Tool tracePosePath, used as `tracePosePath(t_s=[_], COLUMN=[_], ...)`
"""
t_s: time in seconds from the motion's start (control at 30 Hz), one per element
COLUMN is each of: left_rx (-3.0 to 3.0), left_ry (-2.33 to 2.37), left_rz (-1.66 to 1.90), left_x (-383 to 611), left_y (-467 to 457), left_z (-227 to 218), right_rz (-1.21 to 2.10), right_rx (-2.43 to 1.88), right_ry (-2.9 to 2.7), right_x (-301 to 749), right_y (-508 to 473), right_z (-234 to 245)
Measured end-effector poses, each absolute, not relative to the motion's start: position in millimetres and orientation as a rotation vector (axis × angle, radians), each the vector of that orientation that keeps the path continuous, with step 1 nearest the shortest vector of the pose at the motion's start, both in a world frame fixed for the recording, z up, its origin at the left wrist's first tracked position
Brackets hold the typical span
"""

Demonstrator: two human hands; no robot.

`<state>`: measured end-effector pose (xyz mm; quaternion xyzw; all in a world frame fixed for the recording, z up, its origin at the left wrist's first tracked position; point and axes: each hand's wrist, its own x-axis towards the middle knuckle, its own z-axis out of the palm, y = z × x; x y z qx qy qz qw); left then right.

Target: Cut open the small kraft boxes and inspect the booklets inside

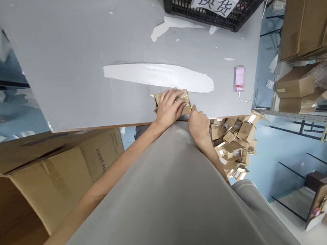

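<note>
A small brown cardboard box (185,96) with shiny tape lies at the near edge of the grey table. My left hand (170,107) holds it down from above, its fingers bent over the top and covering much of it. At the box's right end, my right hand (198,122) is closed around a box cutter (191,108); only a bit of yellow shows, the rest being hidden in the fist. Just beyond the box, a long white patch (158,76) stretches across the table (73,56).
A black plastic crate (177,9) with a paper sign stands at the back. A phone (239,78) on a white cable lies to the right. Several small cartons (234,148) are heaped below the table's right side; a large open carton (61,179) stands lower left.
</note>
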<state>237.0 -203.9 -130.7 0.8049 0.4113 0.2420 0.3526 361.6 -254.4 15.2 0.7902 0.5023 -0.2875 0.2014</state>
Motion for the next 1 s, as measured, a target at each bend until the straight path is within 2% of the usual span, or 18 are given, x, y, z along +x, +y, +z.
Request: tracePosePath(t_s=[0.53,1.0], left_rx=[2.105,2.112], left_ry=[1.063,1.071], left_rz=[0.632,0.614], left_x=[235.7,235.2], left_y=[-203.9,-203.6], left_z=[-130.1,-130.6], right_rz=[-0.862,-0.895], right_rx=[2.285,2.292], right_ry=[1.466,1.465], right_x=[374.8,376.7], right_y=[-258.1,-245.4], right_z=[25.8,4.1])
